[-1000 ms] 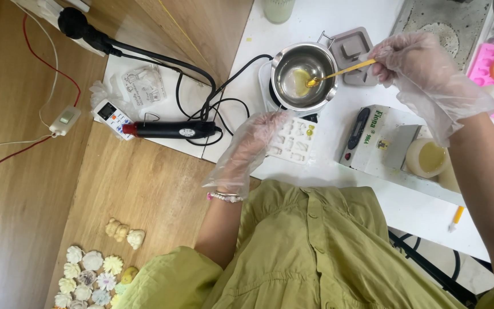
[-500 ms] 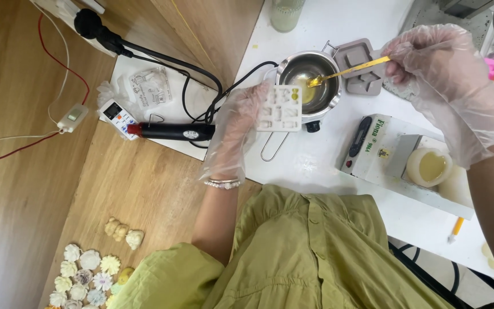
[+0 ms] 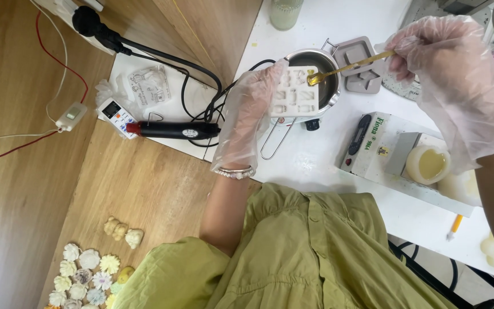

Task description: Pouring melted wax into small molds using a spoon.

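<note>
My left hand (image 3: 250, 111), in a thin clear glove, holds a white silicone mould (image 3: 293, 91) with several small cavities, raised against the rim of a small metal melting pot (image 3: 318, 77). My right hand (image 3: 447, 57), also gloved, grips a thin gold spoon (image 3: 350, 67). The spoon's bowl, holding yellow liquid, sits over the top right of the mould. The pot stands on the white table (image 3: 315, 166) with its wire handle (image 3: 275, 143) pointing toward me.
A grey mould (image 3: 364, 71) lies right of the pot. A white box (image 3: 373, 143) and a round yellowish candle (image 3: 427, 163) are at the right. A black heat gun (image 3: 172, 130), cables and a remote lie left. Small cast flower shapes (image 3: 87, 274) cover the wooden floor.
My left hand picked the white mould off the table and lifted it to the pot. My right hand drew the spoon out of the pot and over the mould.
</note>
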